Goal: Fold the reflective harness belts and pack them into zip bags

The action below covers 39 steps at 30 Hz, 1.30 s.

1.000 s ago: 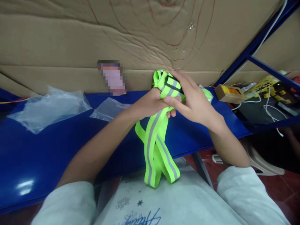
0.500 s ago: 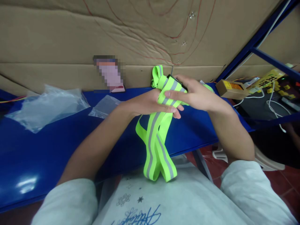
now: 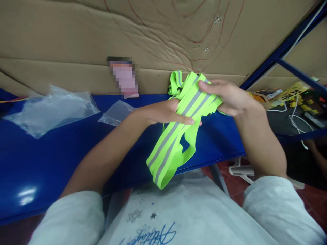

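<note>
Bright yellow-green reflective straps (image 3: pixel 166 149) with a grey stripe hang in long loops over the front of the blue table. My left hand (image 3: pixel 168 114) is closed round the middle of the bundle, thumb lying across the top. Higher up and to the right, my right hand (image 3: pixel 227 95) pinches the upper part of the straps between thumb and fingers. Part of its fingers is hidden under the webbing. Behind my left hand, a smaller rolled end of strap (image 3: pixel 175 83) with dark fittings sits against the cardboard.
Clear plastic bags (image 3: pixel 56 110) lie on the blue table (image 3: pixel 46 163) at left, with a smaller clear bag (image 3: pixel 116 112) nearby. A blurred-out phone-like object (image 3: pixel 125 78) leans on the cardboard wall (image 3: pixel 63 41). White cables (image 3: pixel 293 115) and a yellow package (image 3: pixel 291 93) are at right.
My right hand has moved right, drawing the upper straps out flatter. The hanging loops have swung left and gathered together. The black piece by my right hand is now hidden.
</note>
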Motion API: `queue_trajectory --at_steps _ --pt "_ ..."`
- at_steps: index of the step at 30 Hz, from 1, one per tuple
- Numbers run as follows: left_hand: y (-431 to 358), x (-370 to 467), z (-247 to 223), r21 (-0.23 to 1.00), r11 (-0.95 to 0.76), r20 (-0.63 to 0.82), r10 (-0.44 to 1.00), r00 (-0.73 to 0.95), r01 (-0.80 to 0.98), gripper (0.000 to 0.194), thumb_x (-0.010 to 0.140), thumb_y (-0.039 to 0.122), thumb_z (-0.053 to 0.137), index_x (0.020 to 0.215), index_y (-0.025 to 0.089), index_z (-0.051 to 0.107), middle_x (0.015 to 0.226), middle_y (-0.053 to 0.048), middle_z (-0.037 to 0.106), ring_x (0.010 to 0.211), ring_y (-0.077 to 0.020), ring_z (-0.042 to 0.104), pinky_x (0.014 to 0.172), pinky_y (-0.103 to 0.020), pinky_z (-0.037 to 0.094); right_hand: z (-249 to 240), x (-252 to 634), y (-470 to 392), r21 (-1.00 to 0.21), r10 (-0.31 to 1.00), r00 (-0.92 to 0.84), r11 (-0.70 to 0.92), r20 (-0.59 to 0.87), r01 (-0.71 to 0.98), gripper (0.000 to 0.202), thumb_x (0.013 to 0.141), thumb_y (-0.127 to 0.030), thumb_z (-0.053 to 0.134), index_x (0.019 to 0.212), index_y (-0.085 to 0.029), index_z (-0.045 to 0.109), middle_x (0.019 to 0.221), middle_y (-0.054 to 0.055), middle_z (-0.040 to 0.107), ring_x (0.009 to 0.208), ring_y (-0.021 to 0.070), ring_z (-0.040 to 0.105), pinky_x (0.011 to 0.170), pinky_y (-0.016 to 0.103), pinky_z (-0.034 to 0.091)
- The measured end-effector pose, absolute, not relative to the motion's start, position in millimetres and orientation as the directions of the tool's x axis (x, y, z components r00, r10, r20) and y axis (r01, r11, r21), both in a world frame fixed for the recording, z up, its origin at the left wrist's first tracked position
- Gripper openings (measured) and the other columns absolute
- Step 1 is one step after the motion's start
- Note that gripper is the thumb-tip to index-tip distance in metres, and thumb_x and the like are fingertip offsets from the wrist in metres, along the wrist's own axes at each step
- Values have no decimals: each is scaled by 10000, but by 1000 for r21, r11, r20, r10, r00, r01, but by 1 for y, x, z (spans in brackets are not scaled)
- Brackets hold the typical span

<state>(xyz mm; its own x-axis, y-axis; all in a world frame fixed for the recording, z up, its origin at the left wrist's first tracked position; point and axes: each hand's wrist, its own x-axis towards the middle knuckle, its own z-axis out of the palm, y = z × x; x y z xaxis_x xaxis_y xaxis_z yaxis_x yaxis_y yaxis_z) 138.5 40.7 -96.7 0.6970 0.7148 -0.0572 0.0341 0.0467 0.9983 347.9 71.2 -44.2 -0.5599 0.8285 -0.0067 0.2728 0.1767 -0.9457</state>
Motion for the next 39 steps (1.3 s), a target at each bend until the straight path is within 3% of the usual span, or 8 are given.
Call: queue_trajectory --at_steps 3,12,17,21,25,28,33,39 --pt "42 138 -100 999 54 -44 725 687 8 437 706 285 922 1111 190 788 1100 -88 800 1017 -307 774 902 -407 630 -47 344 72 -979 802 -591 39 -89 201 382 900 -579 737 904 -197 742 956 81 784 877 242 763 731 350 654" --pt "41 156 -115 987 132 -50 794 606 -92 442 739 317 895 1116 140 747 1129 -118 781 970 -257 748 888 -409 607 -46 348 74 -992 868 -496 53 -10 112 299 825 -472 840 993 -252 725 964 15 772 866 209 747 753 310 625" --pt "40 154 -107 996 -77 85 790 608 -40 450 779 344 873 1167 169 725 1137 -79 774 1013 -251 733 905 -383 594 -59 352 84 -982 806 -581 -9 -118 187 379 845 -609 767 1005 -267 743 1036 50 792 973 276 747 843 412 641" --pt "39 151 -102 987 -156 139 798 586 -22 340 811 365 833 1076 175 739 1028 -54 774 955 -244 725 849 -353 588 -70 348 82 -892 847 -528 285 64 351 533 937 -741 575 1131 -275 749 1149 61 779 1123 305 704 971 486 592" --pt "43 150 -107 986 -164 150 832 534 -21 304 807 353 823 1029 165 737 988 -47 761 915 -223 710 840 -342 567 -66 346 65 -562 775 -490 629 398 537 517 1010 -712 462 1261 -331 705 1303 43 720 1213 267 645 1082 433 504" --pt "47 148 -113 986 -153 163 838 520 -62 370 762 347 862 1059 170 731 1012 -47 754 943 -223 704 841 -336 558 -65 345 58 -475 683 -640 719 353 506 615 988 -734 491 1297 -242 691 1308 92 711 1204 295 648 1059 445 490" --pt "48 148 -128 997 -70 80 822 564 -39 405 663 324 942 970 151 742 941 -54 754 862 -199 698 757 -306 539 -81 343 63 -521 709 -674 663 206 538 615 926 -713 612 1191 -169 720 1151 101 758 995 270 691 901 399 524" --pt "47 159 -145 941 294 -129 772 622 -170 422 607 277 962 943 143 746 845 -70 767 722 -214 733 732 -362 588 -91 348 66 -517 748 -603 645 275 564 544 918 -554 686 1288 -155 693 1259 120 738 1121 306 695 948 411 529"
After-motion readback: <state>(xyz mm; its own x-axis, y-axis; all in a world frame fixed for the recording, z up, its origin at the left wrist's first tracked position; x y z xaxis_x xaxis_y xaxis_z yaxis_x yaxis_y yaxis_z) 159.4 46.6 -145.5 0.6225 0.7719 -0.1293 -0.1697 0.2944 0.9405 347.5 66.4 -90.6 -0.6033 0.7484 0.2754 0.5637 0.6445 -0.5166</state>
